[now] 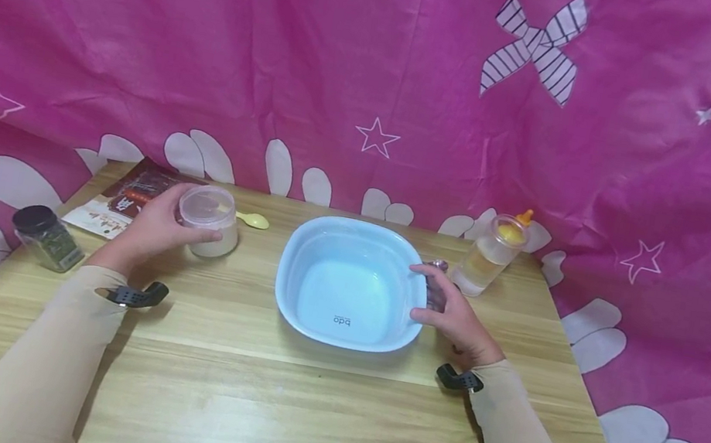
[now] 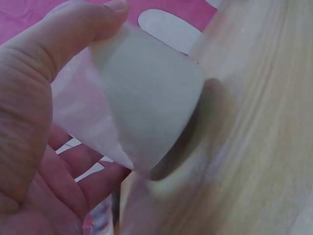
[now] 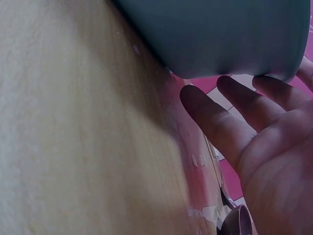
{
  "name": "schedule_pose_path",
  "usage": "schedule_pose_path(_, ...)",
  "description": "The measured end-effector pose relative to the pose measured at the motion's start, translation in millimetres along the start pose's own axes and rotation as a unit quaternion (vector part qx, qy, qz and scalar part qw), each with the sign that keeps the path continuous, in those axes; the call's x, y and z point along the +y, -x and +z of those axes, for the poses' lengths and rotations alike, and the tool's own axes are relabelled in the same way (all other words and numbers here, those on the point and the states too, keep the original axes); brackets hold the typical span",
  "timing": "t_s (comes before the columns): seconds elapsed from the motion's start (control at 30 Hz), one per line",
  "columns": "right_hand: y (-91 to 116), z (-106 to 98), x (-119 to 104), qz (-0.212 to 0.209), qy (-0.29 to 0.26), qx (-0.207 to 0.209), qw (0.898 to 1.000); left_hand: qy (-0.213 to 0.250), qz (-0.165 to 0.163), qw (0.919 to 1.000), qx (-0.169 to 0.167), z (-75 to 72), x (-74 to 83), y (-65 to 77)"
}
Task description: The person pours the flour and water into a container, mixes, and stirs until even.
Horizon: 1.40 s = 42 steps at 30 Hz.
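My left hand (image 1: 161, 220) grips a clear plastic jar (image 1: 211, 240) around its upper part; pale off-white contents fill its lower part. In the left wrist view the jar (image 2: 146, 93) tilts over the wood, its base above a dark shadow. A light blue plastic basin (image 1: 343, 337), with nothing in it, sits mid-table. At its right side, my right hand (image 1: 452, 318) holds the rim, with forefinger and thumb reaching over the edge. The right wrist view shows other fingers (image 3: 210, 112) stretched along the outside of the basin (image 3: 220, 39).
A yellow spoon (image 1: 253, 220) lies beside the jar. Behind my left hand is a brown-and-white packet (image 1: 110, 208); a black-lidded jar (image 1: 49, 241) leans at far left. At right stand a clear vessel of liquid (image 1: 482, 266) and an orange nozzle (image 1: 525, 217). A pink curtain (image 1: 323, 75) hangs behind.
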State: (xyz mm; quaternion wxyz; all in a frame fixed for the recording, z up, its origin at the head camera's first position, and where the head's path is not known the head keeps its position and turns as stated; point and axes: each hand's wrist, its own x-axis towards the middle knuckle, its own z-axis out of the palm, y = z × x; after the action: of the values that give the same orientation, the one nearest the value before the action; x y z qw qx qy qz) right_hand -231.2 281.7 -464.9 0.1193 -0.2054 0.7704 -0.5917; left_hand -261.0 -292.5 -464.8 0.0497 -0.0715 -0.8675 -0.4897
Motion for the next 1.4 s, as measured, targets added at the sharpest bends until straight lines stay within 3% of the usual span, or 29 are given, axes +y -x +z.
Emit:
schedule_pose_path(0.6, 0.1, -2.2, -5.1, -0.001, 0.010, -0.001, 1.000, -0.003, 0.027, 0.9991, 0.032, 7.9, 61.0, 1.5)
schedule_pose_path(1.17, -1.2, -6.1, -0.5, -0.012, 0.016, -0.008, 1.000, -0.020, 0.081, 0.9942, 0.068, 41.1, 119.4, 8.4)
schedule_pose_path(1.4, -0.5, -5.3, -3.1, -0.010, 0.018, -0.007, 1.000, -0.035, 0.112, 0.9903, 0.075, 55.5, 130.2, 4.3)
